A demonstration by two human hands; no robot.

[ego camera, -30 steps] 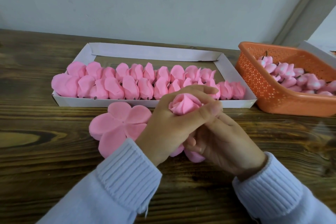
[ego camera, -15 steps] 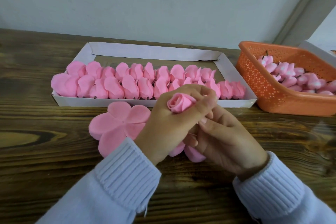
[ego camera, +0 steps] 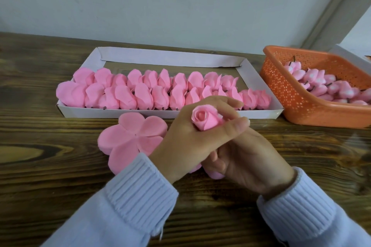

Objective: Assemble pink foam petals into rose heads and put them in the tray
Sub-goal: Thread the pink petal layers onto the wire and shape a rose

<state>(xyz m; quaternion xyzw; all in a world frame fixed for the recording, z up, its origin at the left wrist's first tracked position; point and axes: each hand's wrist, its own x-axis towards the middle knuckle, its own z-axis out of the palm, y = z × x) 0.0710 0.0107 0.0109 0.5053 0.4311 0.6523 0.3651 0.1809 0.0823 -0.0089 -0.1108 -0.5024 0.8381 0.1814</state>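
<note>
Left hand (ego camera: 188,138) has turned the rose head (ego camera: 205,119) so its spiral centre shows now, fingers and thumb curled round the bud, just in front of the cardboard tray's (ego camera: 170,57) near edge. Right hand (ego camera: 247,158) sits underneath, mostly hidden; looks like it's pinching the loose lower petals (ego camera: 214,174). Flat five-petal foam piece (ego camera: 132,138) lies on the wooden table (ego camera: 40,166) beside that edge. Finished roses (ego camera: 140,94) fill the tray's near side, orange basket (ego camera: 291,94) at the table's right edge.

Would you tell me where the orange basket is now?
In the head view, the orange basket sits far right on the table, just right of the tray.
</note>
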